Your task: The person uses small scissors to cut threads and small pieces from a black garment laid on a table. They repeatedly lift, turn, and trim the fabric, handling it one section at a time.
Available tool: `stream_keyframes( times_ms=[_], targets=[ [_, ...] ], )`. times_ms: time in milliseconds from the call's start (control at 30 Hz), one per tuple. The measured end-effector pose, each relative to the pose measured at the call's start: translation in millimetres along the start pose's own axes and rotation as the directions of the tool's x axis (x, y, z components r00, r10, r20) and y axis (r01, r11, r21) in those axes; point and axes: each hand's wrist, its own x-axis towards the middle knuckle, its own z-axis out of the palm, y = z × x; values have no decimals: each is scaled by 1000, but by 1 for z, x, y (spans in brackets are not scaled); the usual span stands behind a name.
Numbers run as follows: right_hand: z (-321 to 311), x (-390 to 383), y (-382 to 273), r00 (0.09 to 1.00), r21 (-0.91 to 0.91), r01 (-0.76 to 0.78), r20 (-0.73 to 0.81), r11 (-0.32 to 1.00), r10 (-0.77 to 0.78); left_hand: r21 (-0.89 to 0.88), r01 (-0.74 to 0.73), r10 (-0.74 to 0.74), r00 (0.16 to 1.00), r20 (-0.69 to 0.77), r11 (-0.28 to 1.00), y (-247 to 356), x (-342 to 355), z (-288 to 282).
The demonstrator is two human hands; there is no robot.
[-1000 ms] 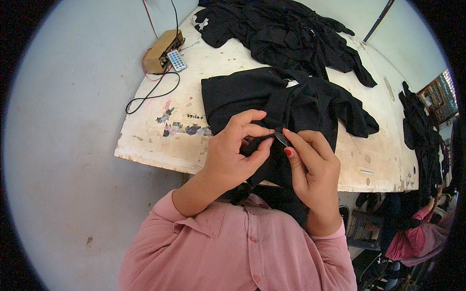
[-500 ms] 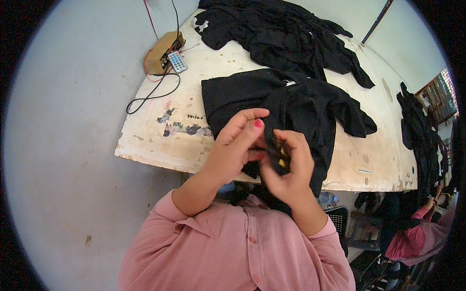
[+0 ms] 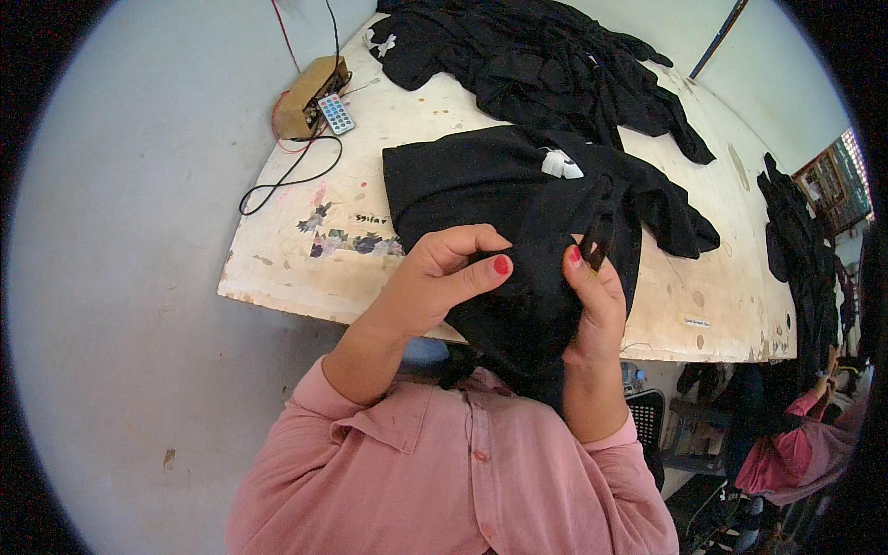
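A black long-sleeved garment [image 3: 518, 305] lies partly on the table, its near part lifted toward me. My left hand [image 3: 430, 282] is closed on its cloth, thumb and forefinger pinching an edge. My right hand [image 3: 599, 301] grips the cloth farther right, thumb on top. Dark thread snips [image 3: 603, 222], with a trace of yellow, stick up from that hand; its fingers mostly hide them. Between the two hands the fabric is spread out. A white label [image 3: 561, 164] shows on the garment beyond my hands.
The pale, stained table [image 3: 731, 305] bears more black garments [image 3: 555, 74] at the back. At the left are a brown box [image 3: 310, 100] with cables and a small remote control [image 3: 336, 114]. Black clothes [image 3: 797, 268] hang over the right edge. Another person's pink sleeve [image 3: 786, 453] is at the lower right.
My hands have moved apart, the right one going right and turning over, so the cloth between them is spread. The snips now point away from me. More of the white label shows.
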Motion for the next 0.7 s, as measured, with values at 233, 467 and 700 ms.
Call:
stream_keyframes(
  times_ms=[233,467,700],
  targets=[
    [0,8,28,991,11,-134,-19,991,134,126,-174,192,971,-142,977,-13,10,17],
    [-14,19,8,846,-717,482,229,504,-482,346,-111,173,973,-155,932,-14,6,6],
    [0,31,-3,649,-683,717,579,141,-493,433,-156,202,977,-62,888,-18,7,-1]
  ],
)
